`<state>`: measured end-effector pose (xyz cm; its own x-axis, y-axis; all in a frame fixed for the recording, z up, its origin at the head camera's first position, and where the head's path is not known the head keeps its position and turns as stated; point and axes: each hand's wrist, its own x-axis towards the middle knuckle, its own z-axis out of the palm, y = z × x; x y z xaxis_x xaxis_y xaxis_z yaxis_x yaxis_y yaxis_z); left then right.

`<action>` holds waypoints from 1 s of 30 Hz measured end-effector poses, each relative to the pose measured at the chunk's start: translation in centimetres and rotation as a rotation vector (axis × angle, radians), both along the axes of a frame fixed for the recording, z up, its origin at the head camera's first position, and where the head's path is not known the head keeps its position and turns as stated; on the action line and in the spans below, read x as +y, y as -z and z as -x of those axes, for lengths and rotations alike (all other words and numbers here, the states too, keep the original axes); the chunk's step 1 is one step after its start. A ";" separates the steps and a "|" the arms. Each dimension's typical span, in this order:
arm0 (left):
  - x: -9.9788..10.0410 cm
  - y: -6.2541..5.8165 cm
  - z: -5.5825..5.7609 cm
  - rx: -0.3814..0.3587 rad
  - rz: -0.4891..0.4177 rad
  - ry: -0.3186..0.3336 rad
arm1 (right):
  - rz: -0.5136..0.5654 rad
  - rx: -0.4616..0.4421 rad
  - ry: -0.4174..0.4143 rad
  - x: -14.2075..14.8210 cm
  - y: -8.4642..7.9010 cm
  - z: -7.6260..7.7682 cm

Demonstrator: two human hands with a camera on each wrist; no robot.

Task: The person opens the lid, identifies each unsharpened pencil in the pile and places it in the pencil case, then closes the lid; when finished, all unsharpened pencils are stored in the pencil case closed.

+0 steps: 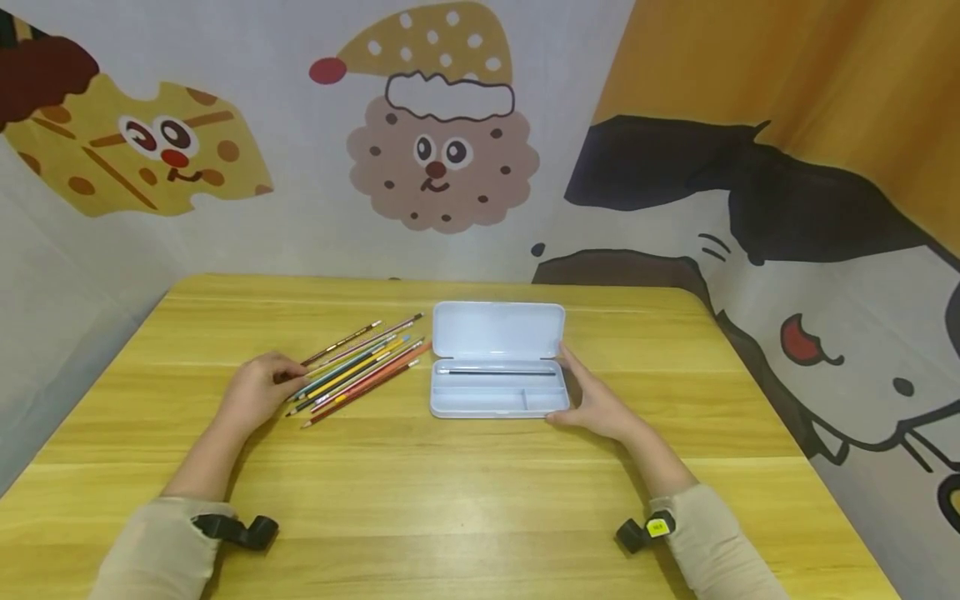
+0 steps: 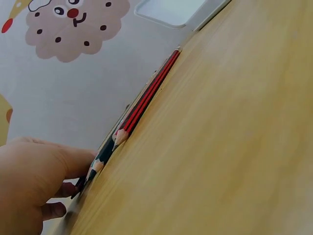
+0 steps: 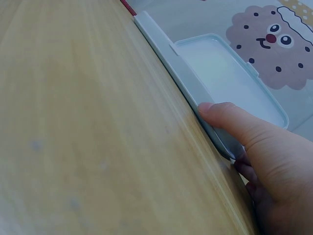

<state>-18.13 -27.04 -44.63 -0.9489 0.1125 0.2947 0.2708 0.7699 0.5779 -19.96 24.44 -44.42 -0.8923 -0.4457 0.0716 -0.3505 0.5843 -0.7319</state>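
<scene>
A pale blue-white pencil case [image 1: 471,402] lies with its lid [image 1: 498,329] raised at the back. One dark pencil [image 1: 498,373] rests in its rear compartment. My right hand [image 1: 600,407] grips the case's right end, thumb on the front corner and fingers behind; the right wrist view shows that thumb on the front wall. To the left, my left hand [image 1: 258,387] has its thumb and fingertips at the near ends of a pile of pencils [image 1: 363,371]. It appears to pinch a brown pencil [image 1: 341,342] at the pile's back edge; the fingers partly hide the contact.
The case and pencils lie on a yellow wood-grain table [image 1: 450,500]. Behind it hangs a cloth [image 1: 300,242] printed with cartoon figures. Dark wrist cameras [image 1: 238,532] are strapped over both sleeves. Red-and-black striped pencils [image 2: 151,93] lie along the front of the pile.
</scene>
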 end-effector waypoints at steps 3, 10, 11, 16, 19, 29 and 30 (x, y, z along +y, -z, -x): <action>0.1 0.1 -0.1 0.017 -0.018 -0.026 | -0.004 0.002 -0.003 0.4 0.6 0.3; 0.2 0.1 -0.1 0.031 -0.071 -0.078 | 0.004 0.008 -0.010 0.7 1.0 0.5; 0.2 0.1 -0.2 0.034 -0.073 -0.080 | 0.001 0.009 -0.009 0.7 1.0 0.6; 0.2 0.0 -0.2 0.068 -0.090 -0.098 | -0.005 0.004 -0.004 0.7 1.0 0.5; 0.2 -0.2 -0.3 0.120 -0.099 -0.113 | -0.007 0.005 -0.004 0.6 0.9 0.5; 0.6 -1.2 -0.4 0.262 -0.154 -0.137 | -0.008 0.007 -0.003 0.5 0.8 0.6; 0.7 -1.4 -0.4 0.256 -0.155 -0.137 | -0.009 0.008 -0.003 0.5 0.8 0.6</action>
<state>-17.72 -26.35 -43.28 -0.8453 -0.0755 0.5290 0.3225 0.7173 0.6177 -20.59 24.96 -45.21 -0.8906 -0.4488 0.0743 -0.3578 0.5902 -0.7236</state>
